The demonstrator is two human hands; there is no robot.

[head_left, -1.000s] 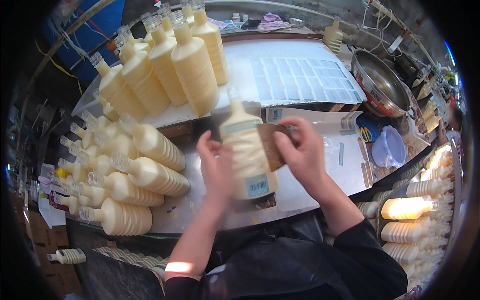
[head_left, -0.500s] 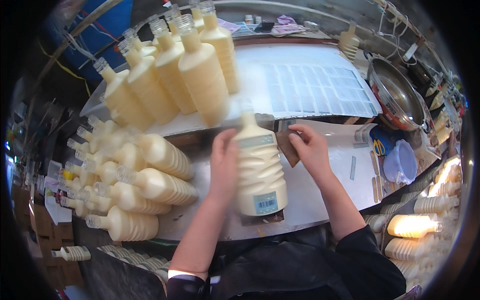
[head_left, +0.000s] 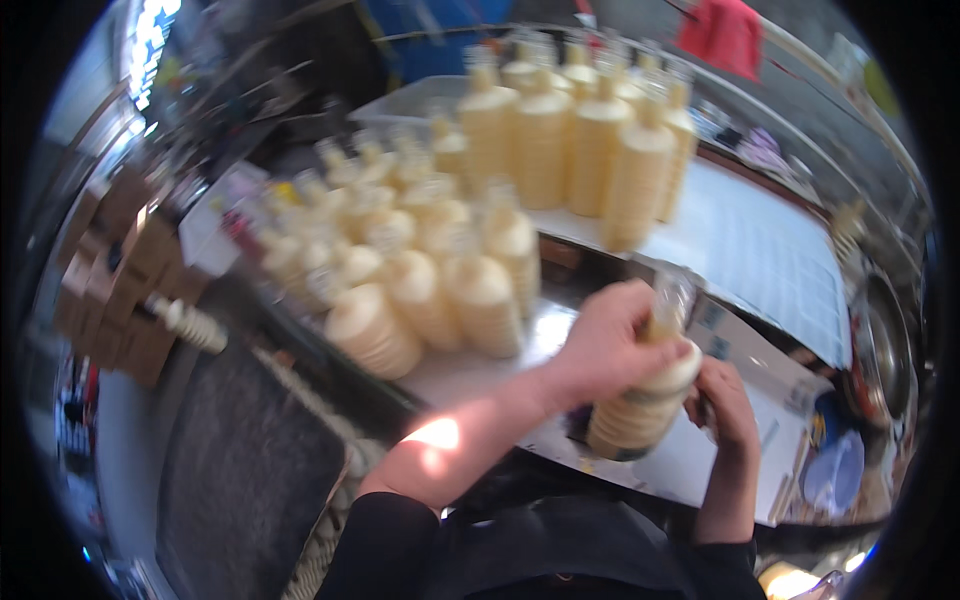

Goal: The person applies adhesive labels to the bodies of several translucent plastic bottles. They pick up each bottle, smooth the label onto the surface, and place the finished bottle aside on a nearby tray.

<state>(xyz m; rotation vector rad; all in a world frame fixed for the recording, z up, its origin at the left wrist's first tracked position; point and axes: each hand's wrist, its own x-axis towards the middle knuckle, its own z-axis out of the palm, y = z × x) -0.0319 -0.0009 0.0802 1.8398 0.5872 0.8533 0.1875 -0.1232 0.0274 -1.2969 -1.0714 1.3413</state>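
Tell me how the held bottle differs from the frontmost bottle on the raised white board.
The held bottle is gripped by the left hand; the standing bottle is untouched. The held bottle is nearer the camera; the standing bottle sits farther back. Both are cream with clear tops.

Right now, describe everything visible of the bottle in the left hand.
The bottle has a cream, ridged body and a narrow, see-through neck; it looks like plastic. It tilts, neck toward the picture's upper right, near the front edge of the worktable. The left hand grips it around the base of the neck; the right hand is close beside it, contact unclear. Blur hides fine detail and whether the base rests on anything.
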